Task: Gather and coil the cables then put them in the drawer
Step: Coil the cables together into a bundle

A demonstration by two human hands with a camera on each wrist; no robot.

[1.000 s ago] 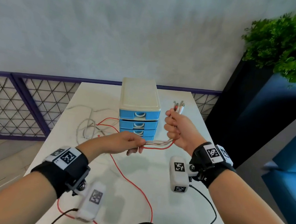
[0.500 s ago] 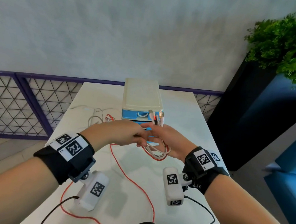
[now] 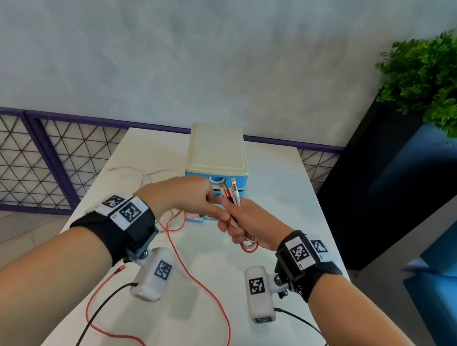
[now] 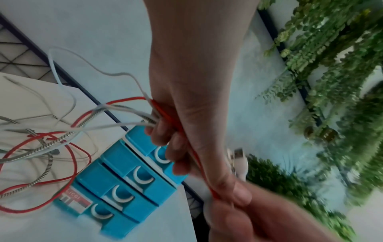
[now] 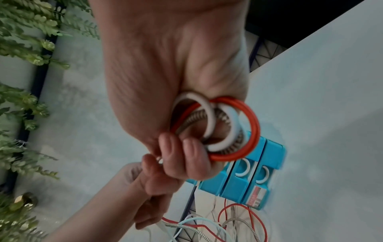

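Note:
A bundle of red, white and metal-braided cables [image 3: 249,244] is held above the table in front of the blue drawer unit [image 3: 218,155]. My right hand [image 3: 247,225] grips the bundle, with a small loop [image 5: 217,129] hanging below the fist and the plug ends [image 3: 229,191] sticking up above it. My left hand [image 3: 191,197] grips the same cables [image 4: 163,114] just left of the right hand, touching it. The loose lengths [image 4: 41,147] trail from it down to the table. All the blue drawers [image 4: 132,180] are closed.
The white table [image 3: 277,183] carries the drawer unit at its back middle. A red cable [image 3: 201,282] snakes across the tabletop toward the near edge, and white cable [image 3: 134,174] lies at the back left. A purple mesh fence [image 3: 26,157] stands left, a plant [image 3: 450,86] and dark planter right.
My hands, about a hand's width apart a second ago, have come together. The cables between them have folded into a small loop under my right fist. The plug ends now point up before the drawers.

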